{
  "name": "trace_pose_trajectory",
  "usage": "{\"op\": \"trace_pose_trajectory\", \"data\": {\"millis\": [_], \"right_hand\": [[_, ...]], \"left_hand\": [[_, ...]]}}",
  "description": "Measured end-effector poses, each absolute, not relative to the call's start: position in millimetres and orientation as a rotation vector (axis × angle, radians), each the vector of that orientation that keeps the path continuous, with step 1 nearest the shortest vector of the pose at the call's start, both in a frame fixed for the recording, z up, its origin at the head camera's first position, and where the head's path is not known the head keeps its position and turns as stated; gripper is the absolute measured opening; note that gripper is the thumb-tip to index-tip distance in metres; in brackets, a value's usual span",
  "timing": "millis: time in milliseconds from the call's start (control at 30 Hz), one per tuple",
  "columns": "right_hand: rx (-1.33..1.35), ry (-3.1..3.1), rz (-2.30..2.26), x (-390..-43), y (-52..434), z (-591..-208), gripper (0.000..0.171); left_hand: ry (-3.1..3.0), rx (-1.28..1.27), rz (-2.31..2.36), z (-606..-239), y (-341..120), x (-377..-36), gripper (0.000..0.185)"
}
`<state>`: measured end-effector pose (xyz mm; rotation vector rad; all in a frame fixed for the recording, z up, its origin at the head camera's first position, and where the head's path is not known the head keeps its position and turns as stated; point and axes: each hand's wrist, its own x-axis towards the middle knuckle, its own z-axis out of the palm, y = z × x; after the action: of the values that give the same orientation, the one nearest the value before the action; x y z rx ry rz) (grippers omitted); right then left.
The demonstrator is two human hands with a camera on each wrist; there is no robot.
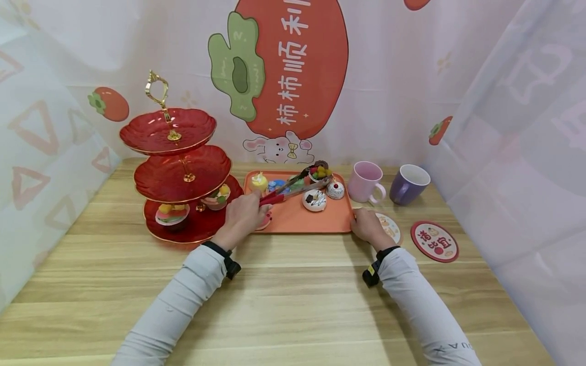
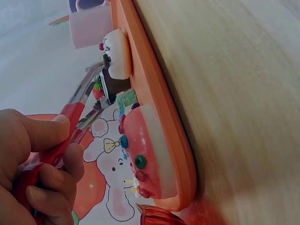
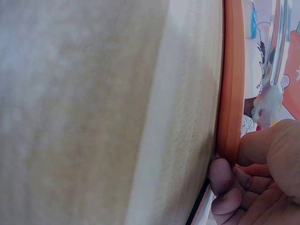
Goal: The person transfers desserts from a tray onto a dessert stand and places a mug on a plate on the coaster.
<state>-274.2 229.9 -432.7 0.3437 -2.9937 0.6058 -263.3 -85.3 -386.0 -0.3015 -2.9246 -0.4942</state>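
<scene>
Orange tray [image 1: 297, 218] lying at the centre of the wooden table [image 1: 293, 300], carrying small model pastries: a white doughnut with dark stripes [image 1: 314, 200], a yellow piece [image 1: 259, 181], a white cake topped with a cherry [image 1: 335, 189] and a dark fruit tart [image 1: 319, 172].

Left hand [image 1: 241, 215] sitting at the tray's lower left corner, fingers curling tight around the red handles of metal tongs [image 1: 293, 187]. In the left wrist view the thumb and fingers [image 2: 56, 178] are wrapping those handles. The tong tips are reaching toward the upper right of the tray, beside the fruit tart.

Right hand [image 1: 368, 227] resting at the tray's lower right corner, fingers bending and pressing against the tray edge [image 3: 230, 93], as the right wrist view shows; it is touching the rim and also lying over a white coaster [image 1: 390, 227].

Red three-tier stand [image 1: 178, 173] standing at left, two pastries sitting on its lowest plate. Pink mug [image 1: 365, 182] and purple mug [image 1: 409, 184] standing right of the tray. Red round coaster [image 1: 434, 241] lying at lower right.
</scene>
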Motion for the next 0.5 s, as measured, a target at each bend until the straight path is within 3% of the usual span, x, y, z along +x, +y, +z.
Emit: {"op": "trace_pose_trajectory", "data": {"millis": [500], "right_hand": [[0.335, -3.013, 0.613, -272.5, 228.6, -429.6, 0.021]], "left_hand": [[-2.889, -0.334, -0.490, -381.7, -88.3, -256.9, 0.030]]}}
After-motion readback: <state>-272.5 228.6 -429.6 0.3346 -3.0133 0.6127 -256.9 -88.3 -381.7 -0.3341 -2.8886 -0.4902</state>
